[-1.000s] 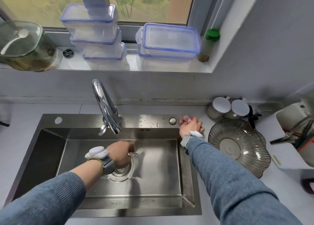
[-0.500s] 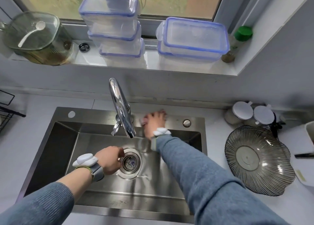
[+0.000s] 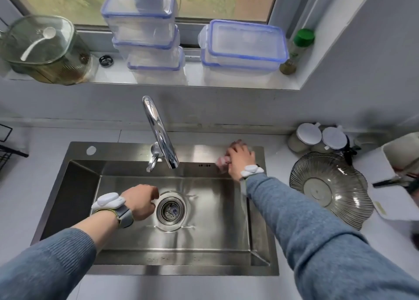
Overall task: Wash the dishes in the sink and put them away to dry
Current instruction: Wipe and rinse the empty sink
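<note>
Right hand (image 3: 241, 161) slid right with pink cloth (image 3: 223, 161); steel sink (image 3: 127, 150).

I see a window (image 3: 145, 2) at twelve o'clock with green outside. Daylight comes in over the white sill (image 3: 195, 82). Grey walls (image 3: 374, 72) stand behind a pale counter (image 3: 29, 186).

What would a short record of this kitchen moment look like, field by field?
place: steel sink under a window
left hand: curled, holding nothing, beside the drain
right hand: pressing a pink cloth on the sink's back ledge
tap: no water seen running
basin: no dishes in it
counter, right: ribbed glass plate
windowsill: stacked clear containers, green-capped bottle
</note>
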Available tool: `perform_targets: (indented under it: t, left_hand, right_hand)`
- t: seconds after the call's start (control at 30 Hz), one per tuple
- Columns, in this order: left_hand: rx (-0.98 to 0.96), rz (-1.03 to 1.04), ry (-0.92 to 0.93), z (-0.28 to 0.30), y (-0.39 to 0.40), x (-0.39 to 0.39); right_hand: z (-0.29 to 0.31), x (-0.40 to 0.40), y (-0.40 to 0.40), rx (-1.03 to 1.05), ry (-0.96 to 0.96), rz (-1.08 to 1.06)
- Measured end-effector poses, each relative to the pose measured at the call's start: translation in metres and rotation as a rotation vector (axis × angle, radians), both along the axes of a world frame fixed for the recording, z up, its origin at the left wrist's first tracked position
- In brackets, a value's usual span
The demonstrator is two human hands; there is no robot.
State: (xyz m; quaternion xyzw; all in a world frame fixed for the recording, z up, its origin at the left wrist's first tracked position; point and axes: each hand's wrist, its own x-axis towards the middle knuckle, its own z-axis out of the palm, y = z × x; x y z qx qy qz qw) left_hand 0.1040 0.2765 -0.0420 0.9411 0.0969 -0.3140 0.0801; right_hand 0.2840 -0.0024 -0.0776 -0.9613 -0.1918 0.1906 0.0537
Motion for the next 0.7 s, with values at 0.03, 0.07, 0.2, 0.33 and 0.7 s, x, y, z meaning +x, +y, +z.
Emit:
perform_targets:
  t: [0.03, 0.07, 0.2, 0.33, 0.7]
  left_hand:
    - [-0.002, -0.017, -0.013, 0.002, -0.004, 0.001]
    - [-0.007, -0.031, -0.020, 0.004, -0.008, 0.001]
    - [-0.018, -0.072, -0.052, 0.013, -0.019, -0.009]
    - [-0.018, -0.113, -0.070, 0.020, -0.022, -0.022]
    - [-0.017, -0.151, 0.006, 0.009, 0.001, -0.069]
  right_hand:
    - [0.004, -0.004, -0.011, -0.017, -0.003, 0.013]
    - [0.004, -0.010, -0.021, -0.023, -0.005, 0.005]
    - [0.002, -0.052, -0.065, -0.057, 0.017, -0.192]
    - [-0.002, -0.102, -0.090, -0.113, 0.093, -0.136]
    - [0.020, -0.249, -0.109, -0.044, 0.235, -0.429]
